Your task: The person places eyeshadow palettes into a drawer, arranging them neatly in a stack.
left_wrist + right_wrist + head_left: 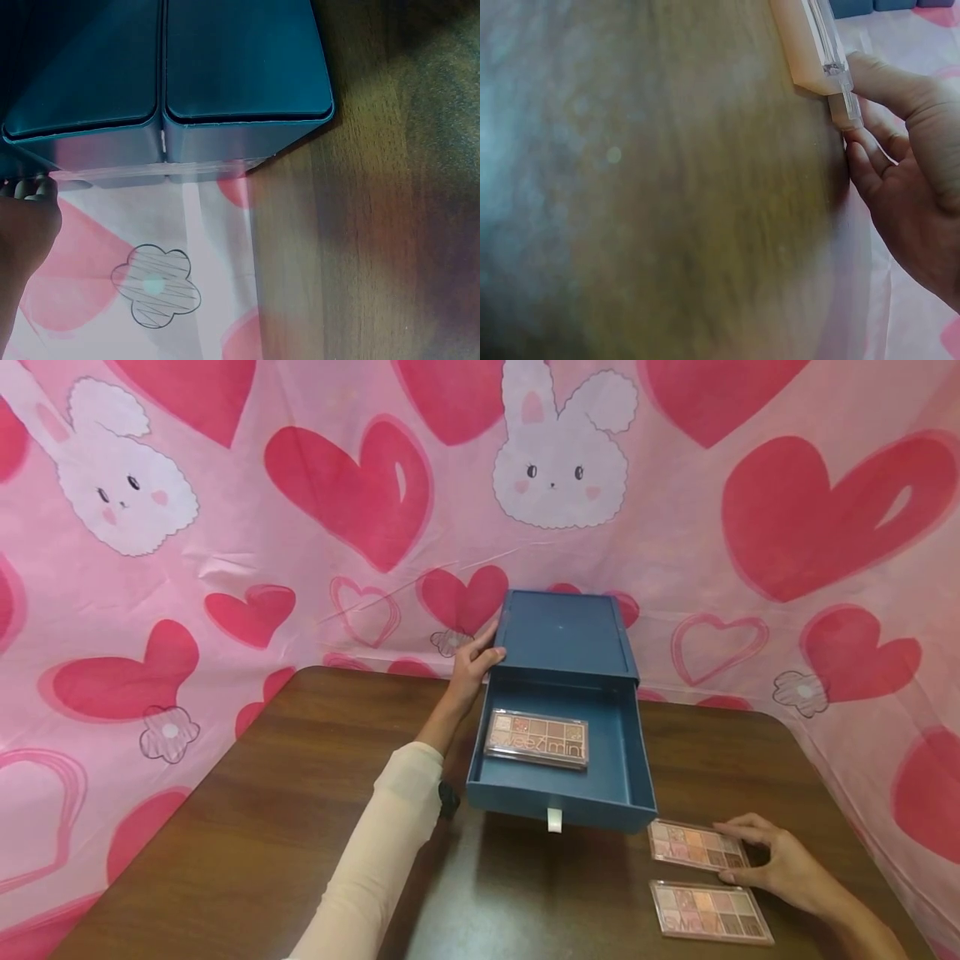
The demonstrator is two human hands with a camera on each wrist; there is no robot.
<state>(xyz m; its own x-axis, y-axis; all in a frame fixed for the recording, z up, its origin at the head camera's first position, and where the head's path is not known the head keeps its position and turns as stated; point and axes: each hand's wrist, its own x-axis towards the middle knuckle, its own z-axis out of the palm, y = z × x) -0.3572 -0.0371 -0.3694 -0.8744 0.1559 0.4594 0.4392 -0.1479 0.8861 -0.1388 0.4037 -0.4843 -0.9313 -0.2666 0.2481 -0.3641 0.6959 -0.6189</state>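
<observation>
My left hand [474,664] rests against the left side of a blue drawer box [562,631], its thumb over the top edge and its fingers along the side. The box's upper drawer [611,760] is pulled out, with a white tab [554,820] on its front. Inside it, toward the left, lies an eyeshadow palette [536,739] with a clear lid. My right hand [783,864] pinches the right end of another palette [693,846] on the table, thumb and fingers at its edges. A third palette [711,912] lies just in front of it.
The dark wooden table [300,793] extends left of the box. A pink cloth [442,485] with hearts and rabbits hangs behind and along the sides. In the left wrist view, two blue panels [247,60] of the box stand side by side.
</observation>
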